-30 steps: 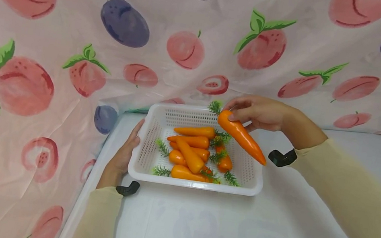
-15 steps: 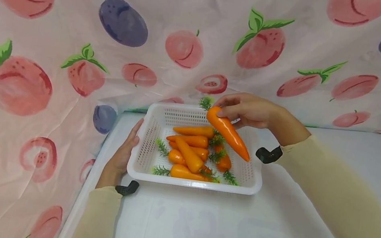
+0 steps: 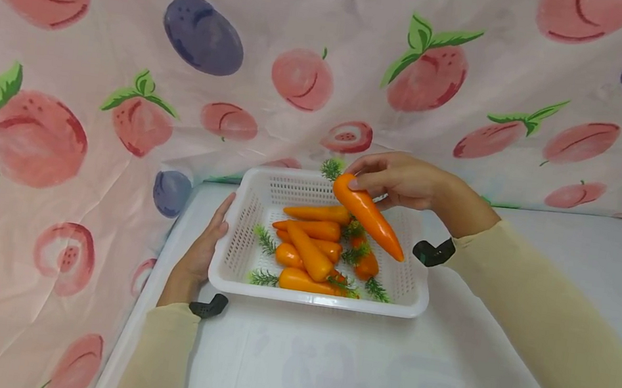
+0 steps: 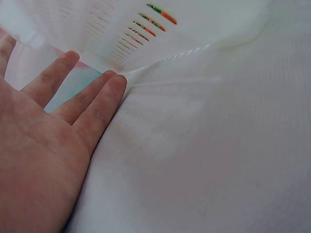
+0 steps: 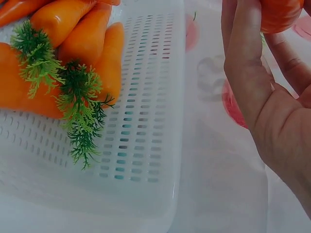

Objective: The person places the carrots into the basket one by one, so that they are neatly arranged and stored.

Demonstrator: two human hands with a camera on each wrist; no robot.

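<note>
My right hand [image 3: 402, 182] pinches an orange carrot [image 3: 370, 215] near its thick end, above the right part of a white slotted basket [image 3: 316, 299]. The carrot tilts, green leafy top [image 3: 332, 168] up and left, tip down and right. In the right wrist view only part of that carrot [image 5: 279, 17] shows between the fingers. Several more carrots [image 3: 311, 254] with green tops lie jumbled in the basket. My left hand [image 3: 200, 251] is at the basket's left side, fingers along its outer wall. In the left wrist view the left hand's fingers [image 4: 99, 104] are extended beside the wall.
The basket stands on a white-covered table [image 3: 322, 368] near its back edge. Behind it hangs a pink cloth [image 3: 217, 181] printed with fruit. Dark wrist cameras [image 3: 208, 305] sit on both wrists over beige sleeves [image 3: 160, 352].
My right hand has moved left with the carrot, bringing it further over the basket; most of that shift came in the first half second. The left hand and basket have stayed in place.
</note>
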